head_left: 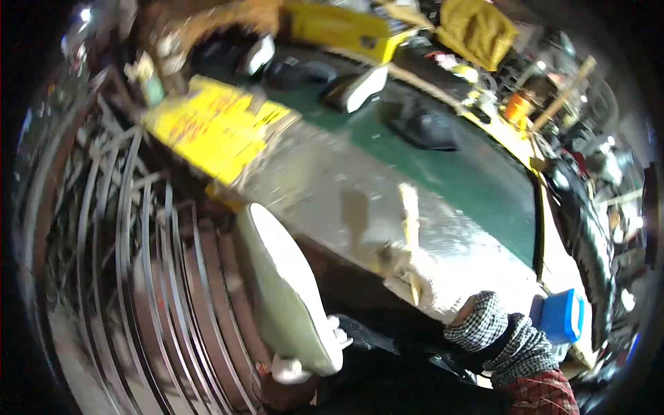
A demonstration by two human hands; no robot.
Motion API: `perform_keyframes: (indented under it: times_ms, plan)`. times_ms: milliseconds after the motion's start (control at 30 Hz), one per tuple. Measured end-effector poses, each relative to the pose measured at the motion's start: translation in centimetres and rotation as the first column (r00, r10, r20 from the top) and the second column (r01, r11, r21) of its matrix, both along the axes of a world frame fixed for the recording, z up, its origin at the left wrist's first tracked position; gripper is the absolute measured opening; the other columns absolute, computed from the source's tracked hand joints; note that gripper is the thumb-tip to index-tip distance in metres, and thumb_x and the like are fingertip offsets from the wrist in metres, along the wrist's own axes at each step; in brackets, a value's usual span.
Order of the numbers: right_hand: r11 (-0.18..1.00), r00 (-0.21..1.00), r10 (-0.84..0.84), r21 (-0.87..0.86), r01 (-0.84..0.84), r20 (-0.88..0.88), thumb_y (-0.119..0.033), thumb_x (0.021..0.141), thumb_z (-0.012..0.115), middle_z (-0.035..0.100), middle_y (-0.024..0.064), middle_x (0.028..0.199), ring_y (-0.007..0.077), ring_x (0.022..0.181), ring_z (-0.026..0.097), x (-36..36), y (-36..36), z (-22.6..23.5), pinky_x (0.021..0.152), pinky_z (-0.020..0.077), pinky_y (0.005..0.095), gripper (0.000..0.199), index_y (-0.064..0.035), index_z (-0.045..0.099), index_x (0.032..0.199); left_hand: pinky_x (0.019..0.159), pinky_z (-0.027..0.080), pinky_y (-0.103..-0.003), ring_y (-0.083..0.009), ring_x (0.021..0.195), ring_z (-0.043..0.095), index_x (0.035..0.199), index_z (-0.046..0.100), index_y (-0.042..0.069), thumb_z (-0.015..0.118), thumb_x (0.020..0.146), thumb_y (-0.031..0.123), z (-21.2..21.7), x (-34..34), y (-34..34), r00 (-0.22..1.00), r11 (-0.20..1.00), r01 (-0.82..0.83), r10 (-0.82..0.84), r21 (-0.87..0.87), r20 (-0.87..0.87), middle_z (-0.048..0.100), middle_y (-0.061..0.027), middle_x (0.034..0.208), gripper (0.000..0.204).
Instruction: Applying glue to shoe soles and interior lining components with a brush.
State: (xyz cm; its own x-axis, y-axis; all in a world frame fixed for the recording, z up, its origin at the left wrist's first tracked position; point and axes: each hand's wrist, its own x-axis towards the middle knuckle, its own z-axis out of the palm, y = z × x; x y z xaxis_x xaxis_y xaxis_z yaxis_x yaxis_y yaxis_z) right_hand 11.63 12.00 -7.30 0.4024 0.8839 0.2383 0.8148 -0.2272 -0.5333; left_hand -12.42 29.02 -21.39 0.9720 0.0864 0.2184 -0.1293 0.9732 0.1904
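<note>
Below the bench edge, left hand (290, 370) blurred.

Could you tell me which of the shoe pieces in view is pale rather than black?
The long pale sole held on edge at the bench's near side by the left hand; the shoes lying on the green bench top are black.

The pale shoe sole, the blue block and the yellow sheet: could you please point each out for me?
Pale shoe sole (287, 290), head view, middle of its flat face.
Blue block (561, 316), head view, front face.
Yellow sheet (211, 124), head view, centre of its top.
</note>
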Motion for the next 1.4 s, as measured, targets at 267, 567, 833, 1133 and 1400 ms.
perform_keyframes:
  times_ms: [267,567,833,1133,1400]
  plan:
    - [0.798,0.812,-0.583,0.206,0.566,0.026,-0.023,0.096,0.061,0.062,0.0169,0.115,0.0249,0.108,0.061,-3.6,-25.3,13.8,0.096,0.0495,0.0352,0.038,0.0063,0.057,0.119,0.113,0.026,-0.061,-0.0414,0.127,0.046,0.147,0.024,-0.005,0.077,0.071,0.032,13.3,6.6,-10.5,0.966,0.916,0.194,-0.24,0.35,0.092,0.033,-0.0266,0.146,0.1]
    - [-0.002,0.13,-0.933,0.365,0.931,-0.336,-0.02,0.093,0.066,0.066,0.002,0.075,0.0072,0.063,0.055,-7.8,-50.4,15.1,0.057,0.0438,0.0218,0.024,0.0018,0.07,0.101,0.096,0.049,-0.055,-0.0394,0.104,0.06,0.143,0.034,-0.001,0.068,0.081,0.048,15.1,11.3,-24.4,0.867,0.844,0.492,-0.455,0.212,-0.2,0.052,-0.0254,0.124,0.086]
    - [0.058,0.245,-0.864,0.396,0.916,-0.44,-0.028,0.093,0.066,0.063,0.0006,0.069,0.0055,0.057,0.053,-7.3,-52.4,12.6,0.051,0.0408,0.0207,0.028,-0.0009,0.071,0.098,0.047,0.057,-0.037,-0.0283,0.054,0.065,0.101,0.061,0.0,0.043,0.083,0.079,13.1,6.4,-24.1,0.637,0.919,0.381,-0.181,0.103,-0.749,0.067,-0.0152,0.076,0.083]
    - [0.472,0.653,-0.427,0.461,0.751,-0.626,-0.018,0.089,0.069,0.069,0.0077,0.08,0.0125,0.07,0.064,-8.1,-37.5,11.3,0.063,0.0525,0.0253,0.026,0.003,0.067,0.104,0.035,0.049,-0.038,-0.0299,0.041,0.058,0.108,0.06,-0.004,0.037,0.077,0.087,10.2,6.9,-22.5,0.622,0.887,0.457,-0.263,0.069,-0.737,0.063,-0.0197,0.062,0.099]
    - [0.714,0.657,-0.333,0.275,0.644,-0.676,-0.017,0.091,0.067,0.072,0.0123,0.091,0.0132,0.08,0.067,0.3,-26.6,5.6,0.072,0.0535,0.0263,0.024,0.0034,0.066,0.103,0.056,0.059,-0.049,-0.0377,0.066,0.067,0.133,0.041,-0.008,0.042,0.075,0.086,4.7,6.4,-20.0,0.674,0.799,0.59,-0.564,-0.112,-0.477,0.065,-0.0264,0.083,0.11]
